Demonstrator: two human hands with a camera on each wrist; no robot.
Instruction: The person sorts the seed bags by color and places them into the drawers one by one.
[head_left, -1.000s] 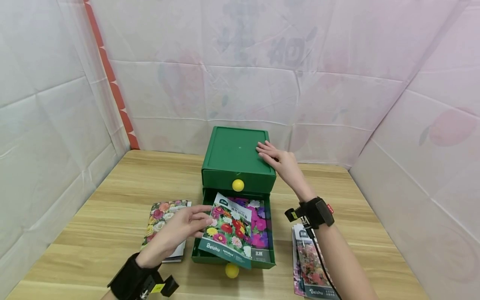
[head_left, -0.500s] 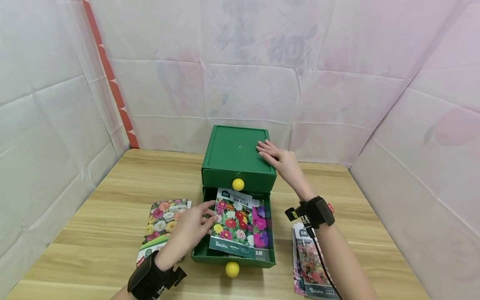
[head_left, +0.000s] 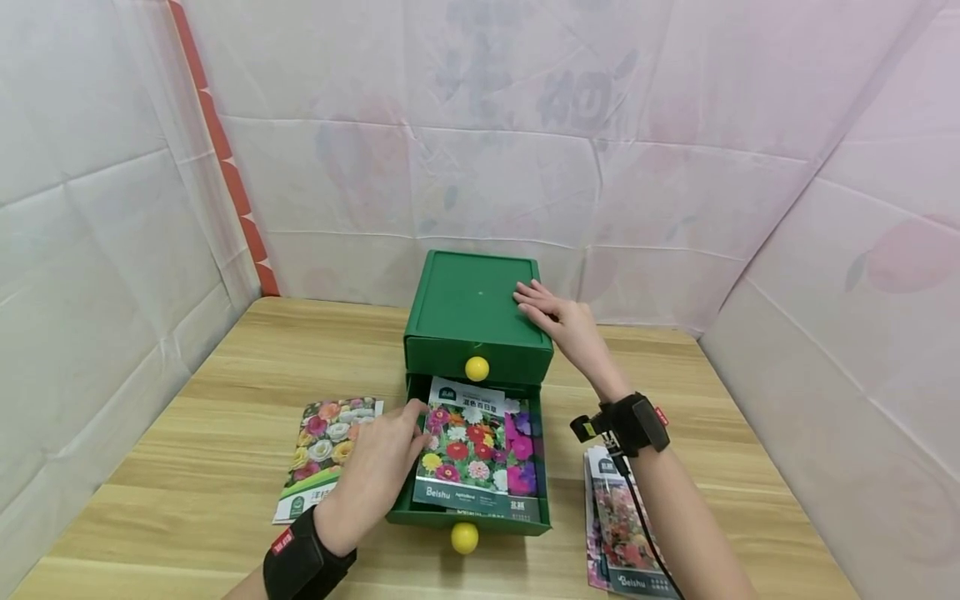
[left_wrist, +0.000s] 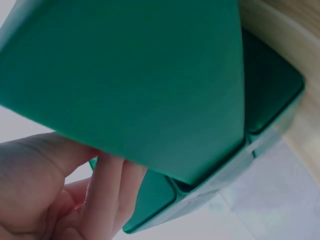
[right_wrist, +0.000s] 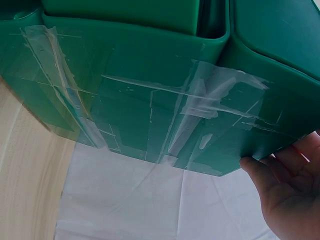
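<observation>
A green two-drawer box [head_left: 465,304] stands mid-table with its lower drawer [head_left: 517,527] pulled out. My left hand [head_left: 390,446] holds the left edge of a flower seed packet [head_left: 468,450] that lies flat in that drawer, on top of a purple-flowered packet [head_left: 521,454]. My right hand [head_left: 543,310] rests flat, fingers straight, on the box's top right corner. In the left wrist view my fingers [left_wrist: 105,190] sit under a green surface of the box [left_wrist: 140,75]. In the right wrist view the right hand [right_wrist: 290,190] touches the box's taped underside [right_wrist: 150,100].
Each drawer front has a yellow knob, an upper knob [head_left: 476,368] and a lower knob [head_left: 464,538]. A seed packet [head_left: 318,454] lies on the wooden table left of the drawer. A stack of packets [head_left: 618,533] lies right of it, under my right forearm. White sheeting walls the table in.
My left hand has lowered the tilted seed packet down and back until it lies flat in the open drawer. The right hand has stayed on the box top.
</observation>
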